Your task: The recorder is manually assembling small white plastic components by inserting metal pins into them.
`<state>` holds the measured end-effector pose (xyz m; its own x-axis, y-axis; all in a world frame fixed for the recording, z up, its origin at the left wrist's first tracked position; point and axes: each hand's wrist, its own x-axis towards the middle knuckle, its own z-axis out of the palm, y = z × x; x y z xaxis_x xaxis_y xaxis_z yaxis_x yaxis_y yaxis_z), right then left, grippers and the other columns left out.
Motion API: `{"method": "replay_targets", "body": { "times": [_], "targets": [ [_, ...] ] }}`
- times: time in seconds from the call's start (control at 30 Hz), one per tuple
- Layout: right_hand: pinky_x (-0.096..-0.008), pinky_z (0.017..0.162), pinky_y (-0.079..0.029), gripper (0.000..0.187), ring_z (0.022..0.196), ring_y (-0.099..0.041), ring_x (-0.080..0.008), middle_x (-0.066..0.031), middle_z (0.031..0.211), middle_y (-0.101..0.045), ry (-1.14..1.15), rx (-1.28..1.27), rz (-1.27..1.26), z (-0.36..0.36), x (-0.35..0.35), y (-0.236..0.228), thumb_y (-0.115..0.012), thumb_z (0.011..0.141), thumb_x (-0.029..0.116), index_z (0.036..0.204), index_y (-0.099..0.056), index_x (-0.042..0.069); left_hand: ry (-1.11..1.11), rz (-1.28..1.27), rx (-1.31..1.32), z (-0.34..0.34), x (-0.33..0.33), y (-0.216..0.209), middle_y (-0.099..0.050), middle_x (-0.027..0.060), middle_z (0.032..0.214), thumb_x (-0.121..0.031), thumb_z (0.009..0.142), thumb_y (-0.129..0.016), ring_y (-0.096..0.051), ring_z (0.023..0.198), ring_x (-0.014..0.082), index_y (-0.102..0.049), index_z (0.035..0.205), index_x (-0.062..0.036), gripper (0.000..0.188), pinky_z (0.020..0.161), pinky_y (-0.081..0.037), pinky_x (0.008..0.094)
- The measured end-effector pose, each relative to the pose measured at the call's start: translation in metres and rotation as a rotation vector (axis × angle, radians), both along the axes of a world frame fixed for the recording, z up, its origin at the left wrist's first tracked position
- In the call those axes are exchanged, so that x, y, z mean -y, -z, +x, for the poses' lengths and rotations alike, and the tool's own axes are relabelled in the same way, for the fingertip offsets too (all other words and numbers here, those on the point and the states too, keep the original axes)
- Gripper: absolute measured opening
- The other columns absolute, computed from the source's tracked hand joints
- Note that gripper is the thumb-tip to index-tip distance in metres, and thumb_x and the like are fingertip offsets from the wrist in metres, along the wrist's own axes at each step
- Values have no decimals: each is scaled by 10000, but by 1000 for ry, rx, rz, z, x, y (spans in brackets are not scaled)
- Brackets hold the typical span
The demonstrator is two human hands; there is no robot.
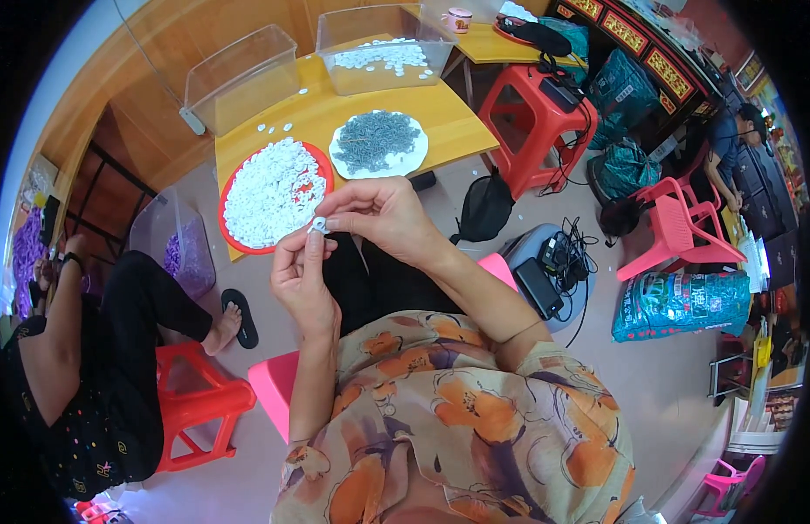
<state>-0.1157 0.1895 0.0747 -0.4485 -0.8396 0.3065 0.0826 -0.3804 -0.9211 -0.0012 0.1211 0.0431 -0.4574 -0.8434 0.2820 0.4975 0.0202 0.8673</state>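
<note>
Between my two hands, over the near edge of the table, is a small round white plastic piece [319, 224]. My left hand [302, 271] pinches it from below with thumb and fingers. From the right, the fingertips of my right hand [383, 218] close at the same piece; whether they also hold some tiny part is too small to tell. Just beyond my hands, a red round tray [224, 229] is heaped with white pieces [269, 192] of the same sort. Right of it, a white plate [408, 164] carries a pile of small dark grey metal parts [376, 140].
At the table's [457, 122] back stand two clear plastic bins [239, 74], the right one [335, 52] with white pieces inside. A person [73, 349] sits at left beside a bin of purple pieces [185, 253]. Red stools [531, 122] and a grey stool with cables [549, 271] stand around.
</note>
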Motion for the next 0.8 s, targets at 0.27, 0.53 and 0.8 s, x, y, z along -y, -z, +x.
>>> {"method": "replay_targets", "body": {
  "times": [0.27, 0.53, 0.8],
  "targets": [
    [-204, 716, -494, 195, 785, -616, -97, -77, 861, -642, -17, -6, 43, -5, -3, -5, -620, 773, -38, 967, -602, -40, 147, 46, -1, 4, 13, 4, -607, 70, 852, 20, 801, -605, -572, 704, 102, -590, 851, 7, 54, 657, -461, 203],
    [-207, 710, -483, 275, 768, -613, -91, -82, 841, -650, -81, -80, 49, -8, -8, -8, -635, 770, -21, 1033, -558, -34, 324, -13, -29, 3, 26, 7, -586, 71, 970, -28, 771, -647, -561, 868, 133, -605, 932, 6, 170, 760, -449, 239],
    [-212, 648, -479, 212, 696, -612, -102, -86, 751, -647, -201, 41, 126, -14, -10, -9, -651, 759, -2, 914, -507, -2, 419, -363, 79, 7, 37, 2, -509, 129, 1173, -100, 735, -678, -467, 1119, 224, -608, 1085, -18, 366, 937, -376, 333]
  ]
}}
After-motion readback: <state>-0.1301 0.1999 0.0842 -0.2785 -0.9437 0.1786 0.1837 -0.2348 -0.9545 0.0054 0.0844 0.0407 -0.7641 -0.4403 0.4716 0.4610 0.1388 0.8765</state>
